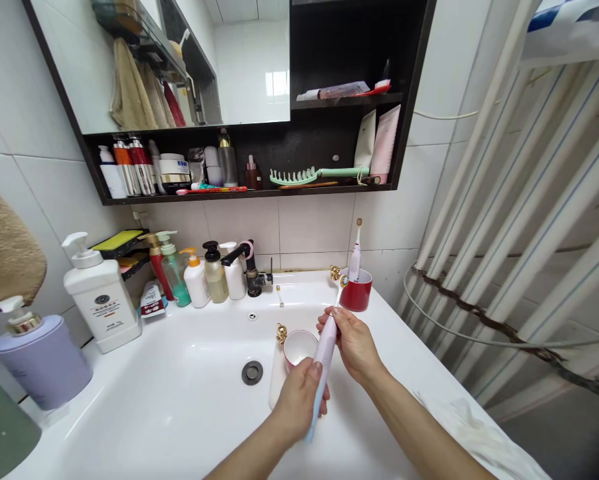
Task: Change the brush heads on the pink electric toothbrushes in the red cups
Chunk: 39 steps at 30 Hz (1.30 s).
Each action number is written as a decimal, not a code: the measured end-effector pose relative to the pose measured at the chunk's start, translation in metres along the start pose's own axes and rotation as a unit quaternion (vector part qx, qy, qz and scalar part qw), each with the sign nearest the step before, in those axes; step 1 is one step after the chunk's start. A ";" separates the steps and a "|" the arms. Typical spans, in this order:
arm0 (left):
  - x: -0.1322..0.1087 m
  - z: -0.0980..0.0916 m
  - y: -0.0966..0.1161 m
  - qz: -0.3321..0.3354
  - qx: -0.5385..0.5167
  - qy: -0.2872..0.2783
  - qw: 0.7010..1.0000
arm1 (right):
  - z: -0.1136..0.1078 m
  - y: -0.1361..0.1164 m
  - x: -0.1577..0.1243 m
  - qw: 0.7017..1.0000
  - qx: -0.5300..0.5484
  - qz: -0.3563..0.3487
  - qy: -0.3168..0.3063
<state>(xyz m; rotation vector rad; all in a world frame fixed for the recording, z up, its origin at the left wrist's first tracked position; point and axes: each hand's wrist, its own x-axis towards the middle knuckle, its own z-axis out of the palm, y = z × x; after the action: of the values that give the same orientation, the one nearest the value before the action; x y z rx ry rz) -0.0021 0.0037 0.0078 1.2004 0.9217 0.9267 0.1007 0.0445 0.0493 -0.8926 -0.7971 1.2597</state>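
Both of my hands hold a pale pink and blue electric toothbrush (324, 353) over the right side of a white sink (189, 393). My left hand (299, 399) is wrapped round its lower handle. My right hand (353, 341) pinches the upper part near the brush head. Just behind the toothbrush a pink cup (299, 347) with a gold ornament stands in the basin. A red cup (356, 291) holding another electric toothbrush (355, 253) sits on the sink's back right rim.
A black tap (249, 267) and several pump bottles (199, 277) line the back of the sink. A large white dispenser (102, 293) and a purple one (39, 357) stand at left. A dark shelf (259, 170) with toiletries hangs above. White pipes (519, 220) run along the right wall.
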 end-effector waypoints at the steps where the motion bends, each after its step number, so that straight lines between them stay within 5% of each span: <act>1: 0.000 0.000 0.000 -0.011 -0.016 -0.012 1.000 | 0.000 0.000 0.000 1.000 0.007 0.001 0.003; 11: -0.002 0.001 0.000 -0.051 -0.055 -0.036 0.997 | -0.003 0.001 0.002 0.998 0.047 0.034 -0.027; 16: -0.001 0.002 -0.001 -0.023 0.013 0.014 1.000 | -0.002 0.003 0.002 0.998 0.050 0.034 -0.011; 27: -0.001 -0.001 -0.001 -0.087 -0.095 -0.058 0.990 | -0.004 0.004 0.004 0.996 0.070 0.041 -0.030; 32: -0.001 -0.001 -0.001 -0.020 0.010 0.004 1.000 | -0.002 0.002 0.002 0.996 0.074 0.033 -0.031; 39: -0.004 -0.001 0.004 -0.083 -0.070 -0.053 0.993 | -0.003 0.007 0.004 0.996 0.079 0.037 -0.003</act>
<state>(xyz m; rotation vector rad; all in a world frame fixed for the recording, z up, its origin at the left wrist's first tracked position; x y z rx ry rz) -0.0044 0.0010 0.0119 1.0263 0.8437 0.7747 0.1010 0.0484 0.0422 -0.7974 -0.6640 1.3709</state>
